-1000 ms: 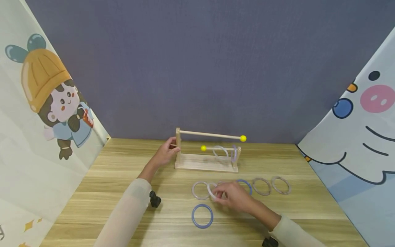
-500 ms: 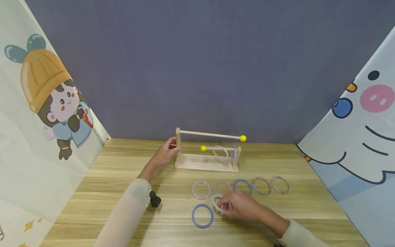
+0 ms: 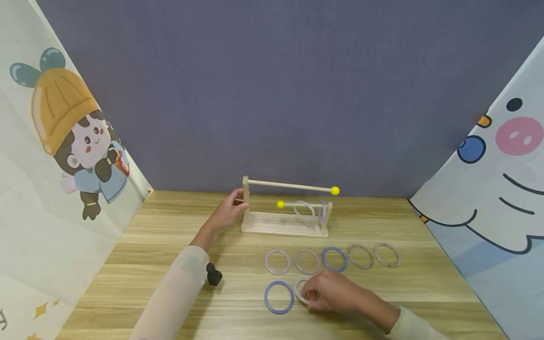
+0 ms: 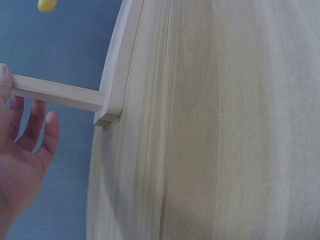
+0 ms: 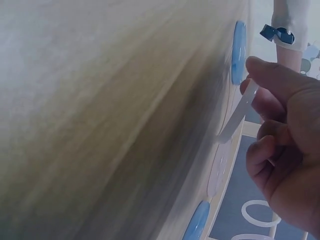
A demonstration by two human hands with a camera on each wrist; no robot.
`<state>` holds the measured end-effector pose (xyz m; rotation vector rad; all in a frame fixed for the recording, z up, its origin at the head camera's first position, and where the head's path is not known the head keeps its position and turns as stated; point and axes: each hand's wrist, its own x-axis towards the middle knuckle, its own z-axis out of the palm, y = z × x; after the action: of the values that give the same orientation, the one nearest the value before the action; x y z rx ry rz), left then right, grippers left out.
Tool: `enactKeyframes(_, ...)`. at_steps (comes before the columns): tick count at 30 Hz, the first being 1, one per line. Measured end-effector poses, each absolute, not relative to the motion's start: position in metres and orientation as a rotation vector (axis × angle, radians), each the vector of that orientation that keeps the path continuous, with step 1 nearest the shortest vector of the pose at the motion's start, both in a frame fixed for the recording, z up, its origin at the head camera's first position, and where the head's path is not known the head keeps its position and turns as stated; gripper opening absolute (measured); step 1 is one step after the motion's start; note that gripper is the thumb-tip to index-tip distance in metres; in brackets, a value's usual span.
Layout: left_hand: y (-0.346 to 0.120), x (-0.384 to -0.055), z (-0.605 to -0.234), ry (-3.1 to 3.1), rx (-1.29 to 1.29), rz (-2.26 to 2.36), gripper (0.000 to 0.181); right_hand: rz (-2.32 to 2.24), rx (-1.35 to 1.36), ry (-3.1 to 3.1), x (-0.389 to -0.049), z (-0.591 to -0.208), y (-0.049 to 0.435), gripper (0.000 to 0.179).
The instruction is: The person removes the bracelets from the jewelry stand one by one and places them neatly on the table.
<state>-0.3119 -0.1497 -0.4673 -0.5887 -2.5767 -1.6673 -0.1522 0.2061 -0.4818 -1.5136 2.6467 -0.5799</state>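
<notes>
My left hand (image 3: pixel 229 211) grips the tall upright post (image 4: pixel 57 93) of a wooden stand (image 3: pixel 280 223), thumb in front and fingers behind. Two rods with yellow ball ends reach out from the stand. On the lower rod hang a white ring (image 3: pixel 295 211) and a lilac ring (image 3: pixel 320 212). My right hand (image 3: pixel 335 293) pinches another white ring (image 5: pixel 237 116) between thumb and forefinger, low over the table. This ring is tilted in the right wrist view, and the fingers cover part of it. Just left of it a blue ring (image 3: pixel 266 298) lies flat.
Behind the right hand, a row of rings lies on the wooden table (image 3: pixel 170 264): a pale one (image 3: pixel 266 262), a pinkish one (image 3: pixel 296 262), a blue one (image 3: pixel 324 259) and two brownish ones (image 3: pixel 350 256). A dark blue-grey backdrop (image 3: pixel 272 94) rises behind the stand.
My right hand has drawn the white ring from the row toward the front, to the right side of the front blue ring. The left hand and the stand keep their place.
</notes>
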Motion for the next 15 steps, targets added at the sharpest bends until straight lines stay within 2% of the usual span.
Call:
enactKeyframes(8,-0.1518,-0.3136,-0.4682,-2.585,-0.592,-1.676,0.048,-0.542,-1.503,2.616,-0.1522,-0.4857,0.2109,0.017)
enactKeyframes(15,-0.1505,-0.3125,-0.4682,-2.578,-0.599,-1.655,0.045,-0.529,-1.444,2.594,-0.1504,-0.4865,0.2113,0.019)
